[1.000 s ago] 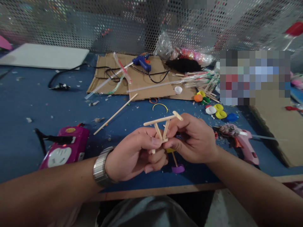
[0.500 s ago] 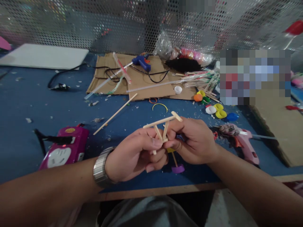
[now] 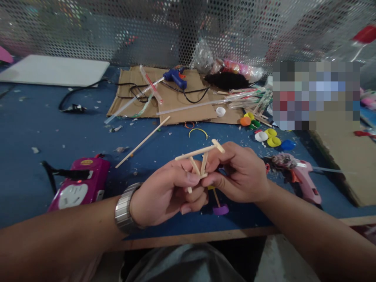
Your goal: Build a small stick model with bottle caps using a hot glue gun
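Both hands grip a small frame of joined wooden sticks, held above the blue table near its front edge. My left hand, with a metal watch on the wrist, pinches its lower part between thumb and fingers. From the other side, my right hand closes its thumb and fingers on the frame near its lower joint. A short crosspiece tops the long upper stick, and two slanting sticks run down from it. Below the hands lies a stick with a purple cap on its end; a yellow piece beside it is mostly hidden.
A pink glue gun lies right, a magenta power strip left. Farther back are a loose stick, a blue glue gun on cardboard, coloured bottle caps and a white board. Perforated metal stands behind.
The stick frame has shifted very slightly left and tilted a little within my fingers. Both hands keep their hold, and the things on the table stay where they were.
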